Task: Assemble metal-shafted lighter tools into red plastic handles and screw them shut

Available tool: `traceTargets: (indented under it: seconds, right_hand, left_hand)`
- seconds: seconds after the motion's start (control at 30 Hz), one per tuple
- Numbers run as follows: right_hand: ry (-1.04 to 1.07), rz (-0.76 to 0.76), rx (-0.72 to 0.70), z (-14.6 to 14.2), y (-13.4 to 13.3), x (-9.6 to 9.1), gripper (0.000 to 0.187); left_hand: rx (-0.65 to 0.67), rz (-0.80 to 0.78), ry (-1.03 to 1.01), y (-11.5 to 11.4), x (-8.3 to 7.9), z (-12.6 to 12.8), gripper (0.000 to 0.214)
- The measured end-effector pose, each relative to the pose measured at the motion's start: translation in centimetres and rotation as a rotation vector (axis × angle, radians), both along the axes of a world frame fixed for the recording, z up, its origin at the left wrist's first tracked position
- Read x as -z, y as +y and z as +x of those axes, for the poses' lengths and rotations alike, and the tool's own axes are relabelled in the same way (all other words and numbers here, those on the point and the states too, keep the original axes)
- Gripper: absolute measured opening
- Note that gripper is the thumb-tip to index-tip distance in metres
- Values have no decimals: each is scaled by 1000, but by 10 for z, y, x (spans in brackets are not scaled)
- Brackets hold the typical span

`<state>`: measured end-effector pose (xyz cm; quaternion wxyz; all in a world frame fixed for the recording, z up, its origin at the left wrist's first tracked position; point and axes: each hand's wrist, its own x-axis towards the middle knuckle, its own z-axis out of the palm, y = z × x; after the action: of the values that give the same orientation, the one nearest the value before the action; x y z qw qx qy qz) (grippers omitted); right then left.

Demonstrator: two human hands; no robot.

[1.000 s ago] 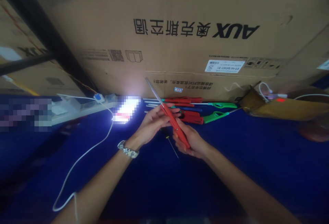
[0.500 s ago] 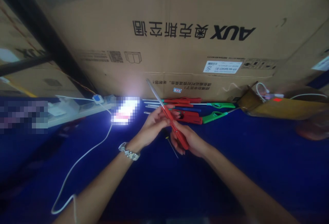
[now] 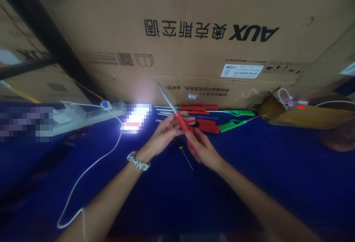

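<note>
A red long-nosed lighter (image 3: 181, 122) with a silver metal tube is held at a slant, its tip up and to the left. My right hand (image 3: 208, 151) is closed round its handle and covers much of it. At the lighter's middle, my left hand (image 3: 164, 134) supports it, fingers passing behind and thumb along the near side. Behind the hands lie several more lighters, among them a red lighter (image 3: 206, 126) and a green lighter (image 3: 235, 113). Below the hands a thin screwdriver (image 3: 186, 158) with a yellow end rests on the blue surface (image 3: 166, 197).
A large cardboard box (image 3: 191, 5) stands behind the lighters. On the left are a lit phone screen (image 3: 135, 120), its white cable (image 3: 83, 177) and a power strip (image 3: 80, 118). An open brown box (image 3: 313, 117) with cables sits at the right.
My right hand has turned and wrapped further over the handle, hiding more of it. The fingers of my left hand are slightly straighter. The lighter keeps nearly the same slant.
</note>
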<state>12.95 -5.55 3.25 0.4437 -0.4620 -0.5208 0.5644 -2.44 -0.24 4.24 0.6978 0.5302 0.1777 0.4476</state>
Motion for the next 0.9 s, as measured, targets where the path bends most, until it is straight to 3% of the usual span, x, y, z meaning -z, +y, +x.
traceTargets:
  seconds: [0.37, 0.9]
  right_hand:
    - [45, -29, -54, 1, 0, 0, 48]
    - [107, -16, -81, 3, 0, 6, 43]
  left_hand:
    - [-9, 68, 3, 1, 2, 1, 45]
    - [-54, 25, 21, 0, 3, 2, 45]
